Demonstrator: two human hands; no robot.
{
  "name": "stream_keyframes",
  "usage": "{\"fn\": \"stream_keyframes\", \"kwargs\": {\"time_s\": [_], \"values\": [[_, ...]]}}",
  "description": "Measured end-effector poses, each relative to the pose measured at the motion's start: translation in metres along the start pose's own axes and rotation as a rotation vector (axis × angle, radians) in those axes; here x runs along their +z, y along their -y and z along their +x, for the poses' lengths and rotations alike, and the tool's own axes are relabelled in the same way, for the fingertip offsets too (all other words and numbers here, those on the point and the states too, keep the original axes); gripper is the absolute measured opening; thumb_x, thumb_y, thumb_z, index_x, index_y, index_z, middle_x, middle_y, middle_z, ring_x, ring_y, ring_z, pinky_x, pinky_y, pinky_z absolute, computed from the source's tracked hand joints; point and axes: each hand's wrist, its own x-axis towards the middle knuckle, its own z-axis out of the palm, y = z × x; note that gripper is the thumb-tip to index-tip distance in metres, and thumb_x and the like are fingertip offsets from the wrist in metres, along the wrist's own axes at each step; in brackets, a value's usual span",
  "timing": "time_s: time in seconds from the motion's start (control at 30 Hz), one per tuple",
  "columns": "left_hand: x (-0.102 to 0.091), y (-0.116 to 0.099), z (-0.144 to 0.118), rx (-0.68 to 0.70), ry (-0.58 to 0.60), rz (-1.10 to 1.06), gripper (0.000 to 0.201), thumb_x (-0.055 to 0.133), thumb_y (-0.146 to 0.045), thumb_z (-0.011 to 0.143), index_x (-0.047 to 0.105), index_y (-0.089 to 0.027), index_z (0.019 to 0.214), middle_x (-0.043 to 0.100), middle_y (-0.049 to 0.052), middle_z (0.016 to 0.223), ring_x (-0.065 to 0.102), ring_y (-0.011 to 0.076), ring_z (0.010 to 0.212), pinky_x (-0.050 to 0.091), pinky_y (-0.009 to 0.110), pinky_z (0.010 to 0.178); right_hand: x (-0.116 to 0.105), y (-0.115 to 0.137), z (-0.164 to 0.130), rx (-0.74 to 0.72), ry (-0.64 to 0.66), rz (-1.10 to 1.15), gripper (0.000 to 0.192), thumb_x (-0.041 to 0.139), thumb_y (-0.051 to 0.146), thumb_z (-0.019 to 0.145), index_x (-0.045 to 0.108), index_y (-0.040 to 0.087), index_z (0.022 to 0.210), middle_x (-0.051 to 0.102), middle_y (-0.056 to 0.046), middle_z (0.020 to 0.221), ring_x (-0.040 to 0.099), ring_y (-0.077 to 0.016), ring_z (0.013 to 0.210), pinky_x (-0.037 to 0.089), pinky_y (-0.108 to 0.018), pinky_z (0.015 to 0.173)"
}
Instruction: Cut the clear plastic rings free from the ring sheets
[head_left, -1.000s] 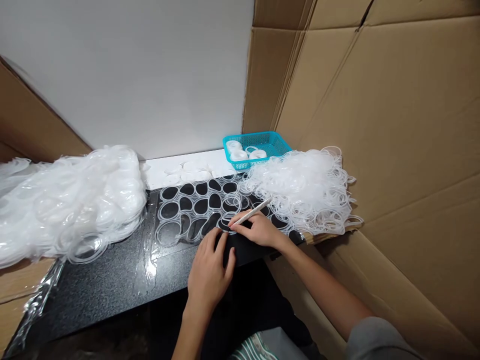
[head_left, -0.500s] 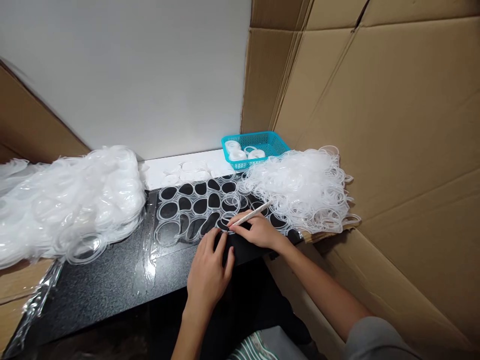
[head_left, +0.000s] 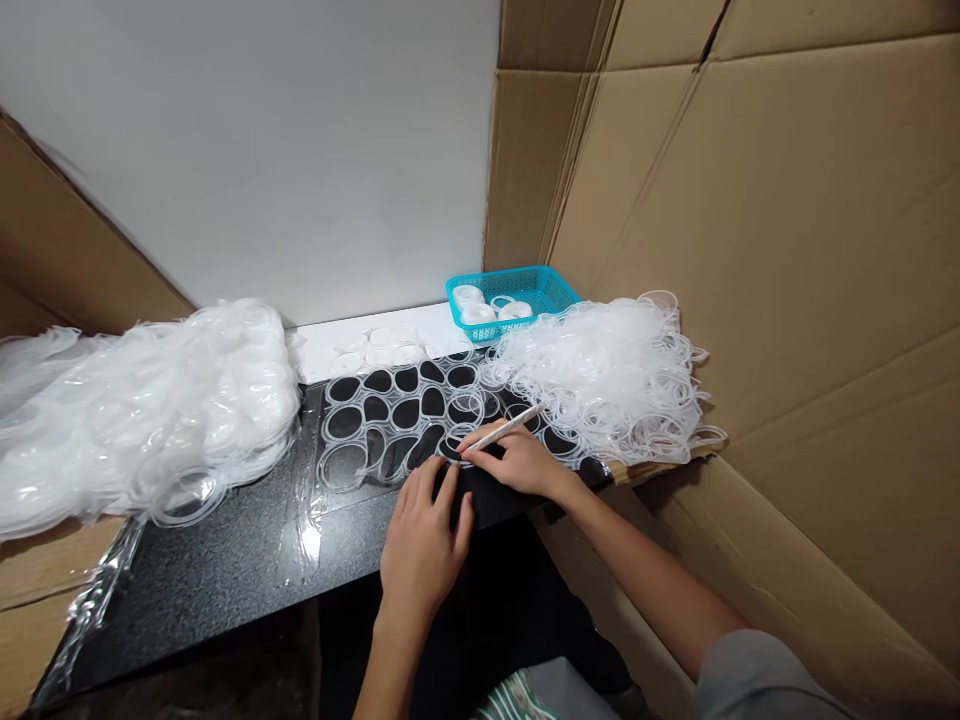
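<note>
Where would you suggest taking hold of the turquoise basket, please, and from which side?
I'd grip the turquoise basket by its left rim, from the front left: that edge looks exposed, while the ring pile crowds its front right and cardboard stands behind.

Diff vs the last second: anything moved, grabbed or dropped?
No visible move, grab or release; only the camera view shifts slightly. Unchanged: right hand gripping the white stick, left hand at the near edge of the ring sheet, basket, left pile, right pile.
</note>
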Motion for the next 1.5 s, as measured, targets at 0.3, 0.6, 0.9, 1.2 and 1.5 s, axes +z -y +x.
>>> {"fn": "stream_keyframes", "kwargs": {"time_s": [0.3, 0.6, 0.9, 1.2, 1.5], "values": [[0.001, -0.002, 0.000, -0.059, 0.022, 0.061, 0.042, 0.055, -0.031, 0.101, 0.061, -0.018, 0.141, 0.061, 0.016, 0.142, 0.057, 0.0338, 0.134, 0.050, 0.054, 0.113, 0.008, -0.001, -0.005, -0.386, 0.048, -0.314, 0.021, 0.057, 0.019, 0.105, 0.075, 0.021, 0.115, 0.081, -0.004, 0.116, 0.074, -0.0196, 0.103, 0.049, -0.037, 0.094], [0.003, -0.003, -0.001, -0.048, 0.008, 0.126, 0.036, 0.053, -0.034, 0.102, 0.064, -0.019, 0.133, 0.062, 0.016, 0.140, 0.057, 0.0340, 0.133, 0.049, 0.056, 0.113, -0.006, -0.018, 0.023, -0.348, -0.111, -0.536, 0.031, 0.057, 0.011, 0.101, 0.075, 0.018, 0.126, 0.078, -0.011, 0.125, 0.074, -0.0263, 0.109, 0.051, -0.041, 0.096], [0.003, 0.000, -0.003, -0.032, -0.008, 0.097, 0.036, 0.054, -0.033, 0.102, 0.065, -0.018, 0.133, 0.061, 0.017, 0.141, 0.058, 0.0349, 0.134, 0.051, 0.055, 0.110, -0.016, -0.019, 0.062, -0.120, -0.206, -0.286, 0.025, 0.061, 0.022, 0.100, 0.084, 0.029, 0.103, 0.083, -0.003, 0.108, 0.078, -0.0260, 0.103, 0.058, -0.038, 0.097], [0.001, 0.001, -0.002, -0.024, 0.021, 0.065, 0.036, 0.052, -0.032, 0.103, 0.065, -0.021, 0.135, 0.062, 0.013, 0.145, 0.055, 0.0344, 0.135, 0.049, 0.056, 0.111, -0.018, 0.011, 0.039, 0.019, 0.064, -0.001, 0.022, 0.063, 0.030, 0.098, 0.083, 0.028, 0.107, 0.082, -0.001, 0.112, 0.075, -0.0238, 0.112, 0.056, -0.039, 0.106], [-0.001, 0.001, 0.000, -0.079, 0.072, 0.032, 0.032, 0.055, -0.030, 0.102, 0.067, -0.027, 0.131, 0.059, 0.010, 0.147, 0.053, 0.0336, 0.137, 0.048, 0.056, 0.113, -0.008, 0.024, 0.089, -0.099, -0.024, 0.031, 0.022, 0.063, 0.026, 0.097, 0.084, 0.024, 0.102, 0.083, -0.003, 0.109, 0.077, -0.0230, 0.108, 0.058, -0.036, 0.101]]}}
